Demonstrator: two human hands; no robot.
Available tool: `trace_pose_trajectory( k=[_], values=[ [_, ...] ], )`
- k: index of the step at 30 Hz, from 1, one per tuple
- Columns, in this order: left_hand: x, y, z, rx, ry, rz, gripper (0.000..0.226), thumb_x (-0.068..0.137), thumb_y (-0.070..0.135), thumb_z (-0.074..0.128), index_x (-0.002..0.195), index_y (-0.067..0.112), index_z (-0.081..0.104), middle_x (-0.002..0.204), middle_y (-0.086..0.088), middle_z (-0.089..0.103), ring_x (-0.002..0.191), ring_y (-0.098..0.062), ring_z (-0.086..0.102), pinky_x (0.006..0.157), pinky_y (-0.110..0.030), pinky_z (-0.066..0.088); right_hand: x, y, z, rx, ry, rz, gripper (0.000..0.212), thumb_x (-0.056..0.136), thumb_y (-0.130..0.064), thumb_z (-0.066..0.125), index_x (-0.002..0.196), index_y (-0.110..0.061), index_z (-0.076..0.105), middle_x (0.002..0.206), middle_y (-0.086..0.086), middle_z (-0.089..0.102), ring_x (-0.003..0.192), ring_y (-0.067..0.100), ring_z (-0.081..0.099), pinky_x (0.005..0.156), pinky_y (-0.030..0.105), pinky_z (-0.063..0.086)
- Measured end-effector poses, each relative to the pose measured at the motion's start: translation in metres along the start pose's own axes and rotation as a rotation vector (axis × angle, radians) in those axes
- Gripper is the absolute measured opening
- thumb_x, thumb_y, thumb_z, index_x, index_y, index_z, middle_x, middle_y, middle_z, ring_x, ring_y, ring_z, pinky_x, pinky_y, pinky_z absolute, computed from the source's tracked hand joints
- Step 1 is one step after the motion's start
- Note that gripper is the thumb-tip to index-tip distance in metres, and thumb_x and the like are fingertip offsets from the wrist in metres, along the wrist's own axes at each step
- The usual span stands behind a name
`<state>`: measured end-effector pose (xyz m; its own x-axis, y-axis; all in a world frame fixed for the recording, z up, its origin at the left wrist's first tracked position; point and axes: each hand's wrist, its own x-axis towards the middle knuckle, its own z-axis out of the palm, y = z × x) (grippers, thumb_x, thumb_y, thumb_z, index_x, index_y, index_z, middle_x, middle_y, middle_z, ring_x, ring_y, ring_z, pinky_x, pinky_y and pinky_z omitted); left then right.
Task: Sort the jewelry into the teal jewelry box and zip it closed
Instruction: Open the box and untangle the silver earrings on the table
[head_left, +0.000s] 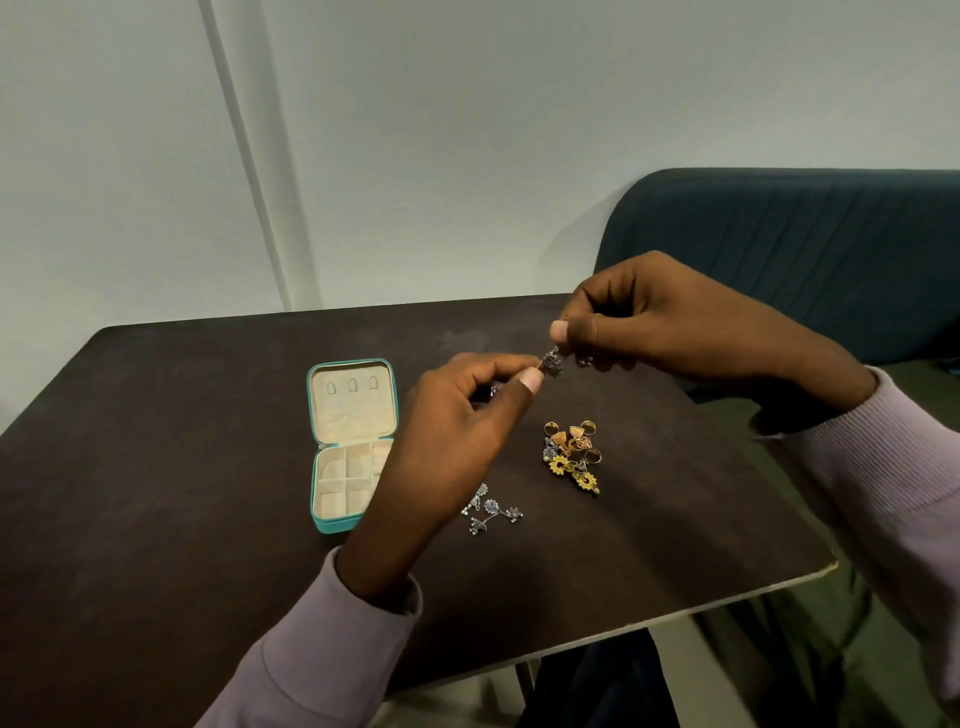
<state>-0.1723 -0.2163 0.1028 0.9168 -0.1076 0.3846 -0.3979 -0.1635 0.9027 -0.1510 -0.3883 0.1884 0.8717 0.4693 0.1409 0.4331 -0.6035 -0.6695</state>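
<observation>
Left hand (457, 415): pinching the silver earring (551, 364); right hand (670, 322): pinching its top
Handling: light, fiddly, probably snagging; gripping its rim is looking safest

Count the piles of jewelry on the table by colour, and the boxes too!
Gold and yellow jewelry pile: 1
Silver and blue jewelry pile: 1
Open teal jewelry box: 1
Total: 3
</observation>
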Motion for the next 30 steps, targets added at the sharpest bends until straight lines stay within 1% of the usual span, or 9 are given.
trace_pose_trajectory(
  k=[3, 5, 7, 12, 17, 21, 25, 28, 30],
  values=[
    [-0.001, 0.001, 0.001, -0.088, -0.067, -0.009, 0.037, 0.083, 0.013, 0.066, 0.118, 0.023, 0.061, 0.102, 0.002, 0.067, 0.094, -0.004, 0.062, 0.083, -0.022, 0.051, 0.000, 0.001, 0.000, 0.007, -0.003, 0.020, 0.019, 0.087, -0.027, 0.059, 0.077, -0.012, 0.067, 0.057, -0.006, 0.062, 0.053, 0.001, 0.053, 0.050, 0.015, 0.043],
    [0.000, 0.004, 0.001, -0.143, -0.112, -0.002, 0.041, 0.081, 0.011, 0.068, 0.119, 0.025, 0.059, 0.108, 0.002, 0.066, 0.103, -0.006, 0.061, 0.087, -0.022, 0.051, 0.001, 0.002, 0.001, 0.008, -0.003, 0.030, 0.017, 0.088, -0.025, 0.058, 0.078, -0.013, 0.067, 0.057, -0.006, 0.063, 0.053, 0.001, 0.053, 0.050, 0.015, 0.043],
    [0.000, 0.005, 0.002, -0.205, -0.127, -0.012, 0.041, 0.081, 0.006, 0.067, 0.118, 0.022, 0.059, 0.109, -0.001, 0.068, 0.105, -0.008, 0.062, 0.087, -0.021, 0.050, 0.001, 0.003, 0.001, 0.013, -0.005, 0.032, 0.017, 0.089, -0.023, 0.058, 0.077, -0.015, 0.067, 0.057, -0.006, 0.062, 0.052, 0.001, 0.053, 0.049, 0.014, 0.043],
    [0.002, 0.004, 0.001, -0.288, -0.150, -0.050, 0.036, 0.081, 0.005, 0.066, 0.114, 0.020, 0.062, 0.100, -0.004, 0.072, 0.099, -0.014, 0.065, 0.086, -0.024, 0.052, 0.001, 0.005, 0.003, 0.057, -0.002, 0.031, 0.019, 0.089, -0.023, 0.058, 0.084, -0.008, 0.069, 0.059, -0.005, 0.062, 0.053, 0.001, 0.053, 0.050, 0.016, 0.043],
    [0.004, 0.000, 0.001, -0.333, -0.088, -0.107, 0.023, 0.079, 0.009, 0.068, 0.100, 0.017, 0.068, 0.090, -0.013, 0.071, 0.083, -0.012, 0.065, 0.082, -0.025, 0.053, 0.001, 0.009, 0.008, 0.114, -0.006, 0.039, 0.021, 0.086, -0.027, 0.060, 0.083, -0.008, 0.069, 0.060, -0.005, 0.062, 0.055, 0.003, 0.054, 0.052, 0.017, 0.045],
    [0.004, -0.002, -0.001, -0.371, -0.059, -0.111, 0.017, 0.077, 0.006, 0.068, 0.088, 0.019, 0.070, 0.080, -0.004, 0.069, 0.078, -0.014, 0.062, 0.077, -0.027, 0.053, 0.001, 0.014, 0.012, 0.142, -0.003, 0.041, 0.019, 0.083, -0.029, 0.061, 0.082, -0.012, 0.069, 0.066, -0.002, 0.066, 0.058, 0.005, 0.055, 0.052, 0.017, 0.045],
    [0.005, -0.003, -0.003, -0.406, -0.028, -0.115, 0.012, 0.072, 0.011, 0.070, 0.080, 0.020, 0.071, 0.078, -0.002, 0.071, 0.079, -0.016, 0.065, 0.078, -0.029, 0.054, 0.001, 0.020, 0.017, 0.152, -0.016, 0.043, 0.017, 0.087, -0.022, 0.061, 0.088, -0.007, 0.070, 0.074, 0.000, 0.069, 0.061, 0.007, 0.055, 0.052, 0.019, 0.044],
    [0.004, -0.005, -0.003, -0.431, -0.040, -0.143, 0.011, 0.068, 0.018, 0.069, 0.079, 0.020, 0.073, 0.078, -0.004, 0.071, 0.076, -0.016, 0.066, 0.075, -0.028, 0.054, 0.001, 0.023, 0.021, 0.179, -0.035, 0.046, 0.018, 0.087, -0.021, 0.060, 0.088, -0.006, 0.070, 0.072, 0.000, 0.068, 0.060, 0.007, 0.052, 0.051, 0.017, 0.043],
    [0.004, -0.008, -0.002, -0.448, -0.035, -0.173, 0.011, 0.070, 0.016, 0.069, 0.081, 0.018, 0.071, 0.075, -0.004, 0.071, 0.072, -0.014, 0.066, 0.071, -0.025, 0.055, 0.001, 0.024, 0.022, 0.197, -0.036, 0.050, 0.018, 0.087, -0.021, 0.060, 0.088, -0.006, 0.070, 0.071, 0.000, 0.067, 0.059, 0.008, 0.052, 0.051, 0.018, 0.042]
  ],
)
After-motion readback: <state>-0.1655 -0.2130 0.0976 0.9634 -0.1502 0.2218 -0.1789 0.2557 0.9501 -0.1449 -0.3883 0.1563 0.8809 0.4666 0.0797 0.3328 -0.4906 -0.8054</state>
